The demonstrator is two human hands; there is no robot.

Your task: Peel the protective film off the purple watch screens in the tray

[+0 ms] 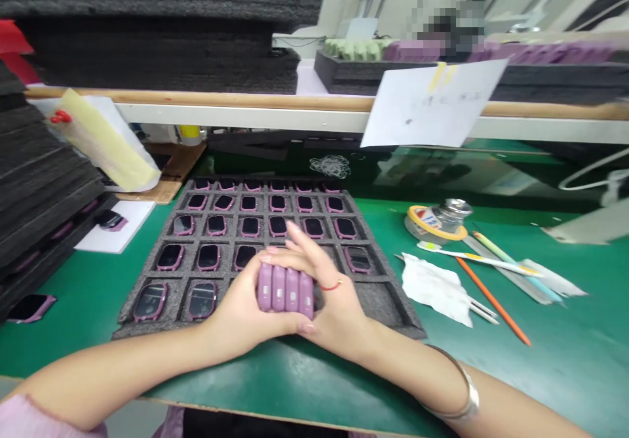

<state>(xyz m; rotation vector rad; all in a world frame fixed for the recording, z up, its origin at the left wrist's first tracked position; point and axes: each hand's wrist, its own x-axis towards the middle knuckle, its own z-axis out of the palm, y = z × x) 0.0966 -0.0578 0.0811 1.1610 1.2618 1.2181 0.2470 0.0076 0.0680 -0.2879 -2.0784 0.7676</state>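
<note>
Between my two hands is a row of several purple smartwatch cases (285,288), pressed side by side with their narrow edges toward me. My left hand (236,305) wraps around the left end, its thumb running below the row. My right hand (340,307) closes in from the right, its thumb under the row and its fingers angled up over the top. Both hands are over a dark foam tray (388,307) with purple smartwatches (209,256) lying face up in its compartments. The hands hide some of the middle and front compartments.
Right of the tray lie a toothbrush (484,259), an orange stick (494,300), a white tissue (435,287) and a metal-topped bottle in a yellow-rimmed dish (437,231). Stacked foam trays (39,162) stand at left near a loose smartwatch (30,307). A shelf (246,111) crosses above.
</note>
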